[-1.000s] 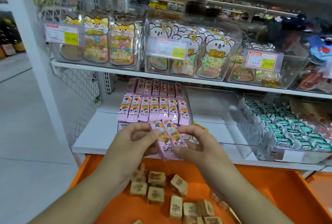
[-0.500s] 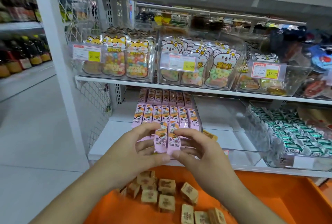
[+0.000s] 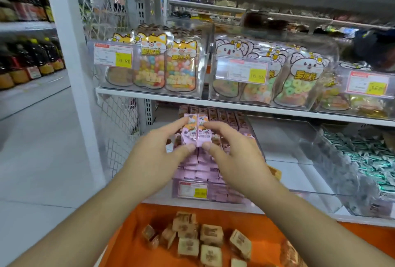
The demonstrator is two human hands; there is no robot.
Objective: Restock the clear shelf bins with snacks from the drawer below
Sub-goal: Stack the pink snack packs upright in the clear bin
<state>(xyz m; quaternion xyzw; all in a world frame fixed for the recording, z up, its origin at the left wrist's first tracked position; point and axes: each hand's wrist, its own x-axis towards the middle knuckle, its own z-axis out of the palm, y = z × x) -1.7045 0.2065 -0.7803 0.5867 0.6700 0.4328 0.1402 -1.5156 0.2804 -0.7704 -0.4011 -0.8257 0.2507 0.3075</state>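
Together, both hands pinch two upright pink snack packets (image 3: 195,131), side by side.

The upper shelf (image 3: 235,104) overhangs the pink snack bin (image 3: 213,181), leaving a low gap above its stacked packs. Right of it, a clear empty bin (image 3: 299,159) offers open room. Near, the orange drawer (image 3: 267,221) lies open, brown cubes (image 3: 198,239) scattered left.
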